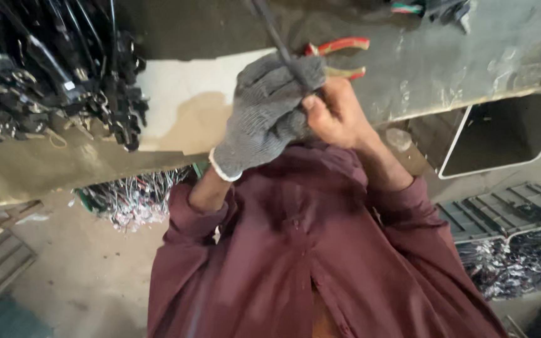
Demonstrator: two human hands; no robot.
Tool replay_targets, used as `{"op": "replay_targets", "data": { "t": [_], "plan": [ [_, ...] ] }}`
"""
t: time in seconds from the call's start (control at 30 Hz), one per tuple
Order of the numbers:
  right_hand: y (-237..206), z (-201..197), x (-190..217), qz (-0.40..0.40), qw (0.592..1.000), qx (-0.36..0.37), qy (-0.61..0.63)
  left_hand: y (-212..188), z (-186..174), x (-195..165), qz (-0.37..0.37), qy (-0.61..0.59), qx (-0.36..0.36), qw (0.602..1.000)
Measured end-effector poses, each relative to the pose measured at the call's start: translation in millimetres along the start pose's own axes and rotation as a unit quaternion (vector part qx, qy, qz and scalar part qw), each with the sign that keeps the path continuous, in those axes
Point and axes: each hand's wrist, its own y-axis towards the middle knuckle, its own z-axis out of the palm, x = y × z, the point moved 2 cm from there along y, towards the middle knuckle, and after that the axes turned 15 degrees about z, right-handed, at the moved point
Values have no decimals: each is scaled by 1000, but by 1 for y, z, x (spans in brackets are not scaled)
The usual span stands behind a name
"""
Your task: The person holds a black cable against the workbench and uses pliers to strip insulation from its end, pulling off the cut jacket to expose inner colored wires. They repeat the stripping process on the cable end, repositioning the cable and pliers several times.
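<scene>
1. Two hands seen, pressed together just above frame centre: left hand [267, 116] in one grey knit glove, right hand [336, 112] bare.
2. One dark cable [270, 28], clenched in the gloved fist, running off toward 12 o'clock.
3. One pair of red-handled pliers [339, 56], closed in the bare fist, handles jutting toward 1 o'clock.
4. One grey workbench [471, 62] behind both hands.
5. One heap of black wiring [51, 69] at 10 o'clock.
6. Two wire piles below: at 8 o'clock [133, 200] and at 4 o'clock [521, 256].
</scene>
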Motion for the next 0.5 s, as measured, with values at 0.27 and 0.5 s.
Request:
{"op": "replay_targets", "data": {
  "t": [0.27, 0.5],
  "plan": [
    [-6, -1, -19, -12, 942, 285, 175, -3, -5, -14, -104, -335, -31, 936],
    [-8, 22, -78, 164, 961, 1, 225, -10, 23, 2, -224, -258, -143, 929]
  ]
}}
